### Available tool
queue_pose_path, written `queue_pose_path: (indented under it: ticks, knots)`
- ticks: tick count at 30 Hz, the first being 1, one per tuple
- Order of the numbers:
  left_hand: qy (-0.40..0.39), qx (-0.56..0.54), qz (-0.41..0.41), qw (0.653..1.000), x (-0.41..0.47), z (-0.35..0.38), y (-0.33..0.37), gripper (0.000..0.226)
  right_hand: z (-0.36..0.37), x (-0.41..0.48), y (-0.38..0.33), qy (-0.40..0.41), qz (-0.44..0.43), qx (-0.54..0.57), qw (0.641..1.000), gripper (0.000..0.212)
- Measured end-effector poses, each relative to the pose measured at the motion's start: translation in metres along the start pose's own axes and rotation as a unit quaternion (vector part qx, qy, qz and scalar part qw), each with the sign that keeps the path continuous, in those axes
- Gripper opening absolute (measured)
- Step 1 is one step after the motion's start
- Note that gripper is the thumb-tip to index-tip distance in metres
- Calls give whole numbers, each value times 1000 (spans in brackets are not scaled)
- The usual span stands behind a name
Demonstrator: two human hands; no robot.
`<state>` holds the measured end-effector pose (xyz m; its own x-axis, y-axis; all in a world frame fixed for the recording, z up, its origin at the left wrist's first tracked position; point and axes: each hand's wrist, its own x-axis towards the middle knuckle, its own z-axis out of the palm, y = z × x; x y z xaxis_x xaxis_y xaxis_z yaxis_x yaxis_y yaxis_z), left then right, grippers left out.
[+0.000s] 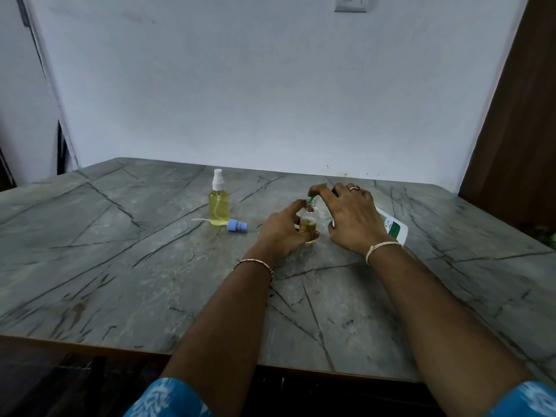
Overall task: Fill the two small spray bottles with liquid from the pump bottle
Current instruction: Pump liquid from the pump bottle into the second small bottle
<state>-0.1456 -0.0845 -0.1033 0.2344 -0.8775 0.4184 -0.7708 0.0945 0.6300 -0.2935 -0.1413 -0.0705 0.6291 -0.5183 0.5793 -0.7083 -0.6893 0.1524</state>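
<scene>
1. Two small bottles are on the table [120,266]. One spray bottle [219,207] stands upright further back on the left, well apart from the hands. It is full of yellow liquid almost to the neck and its white sprayer is already on.
2. The second small bottle [308,225] stands in the middle with an open neck. It is clear, and the yellow liquid fills only its lower part. Its blue sprayer [237,226] lies on its side just beside the full bottle, with the thin tube pointing left.
3. The left hand [279,233] pinches this open bottle between thumb and fingers, low on the body.
4. The right hand [352,218] lies over the top of the white pump bottle [392,227], which leans toward the small one, and holds it with curved fingers. The green nozzle [316,194] is at the open neck.
5. I think the step is pumping liquid into the second bottle. To do it well:
   - keep the nozzle exactly above the narrow neck;
   - press in short, gentle strokes;
   - hold the small bottle firm and upright, because it can tip easily;
   - stop below the neck, so the sprayer tube does not push liquid out.
</scene>
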Motion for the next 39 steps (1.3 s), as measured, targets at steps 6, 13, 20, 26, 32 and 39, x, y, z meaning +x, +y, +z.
queue_pose_path:
  ticks: [6,13,20,26,32,39]
  knots:
    - [1,-8,0,1000,-1,0,1,58,2,1,0,12,1,-11,1000,71]
    - [1,-6,0,1000,-1,0,2,55,2,-4,3,8,0,-16,1000,74]
    - [3,-8,2,1000,-1,0,0,59,1,0,-4,25,4,-14,1000,65]
    - [8,-11,1,1000,0,1,1,54,1,-3,2,8,5,-24,1000,76]
    - [2,-16,-1,1000,1,1,-1,55,0,-1,0,0,7,-20,1000,74]
    - [11,-3,8,1000,2,1,-2,59,2,3,-4,11,8,-15,1000,68]
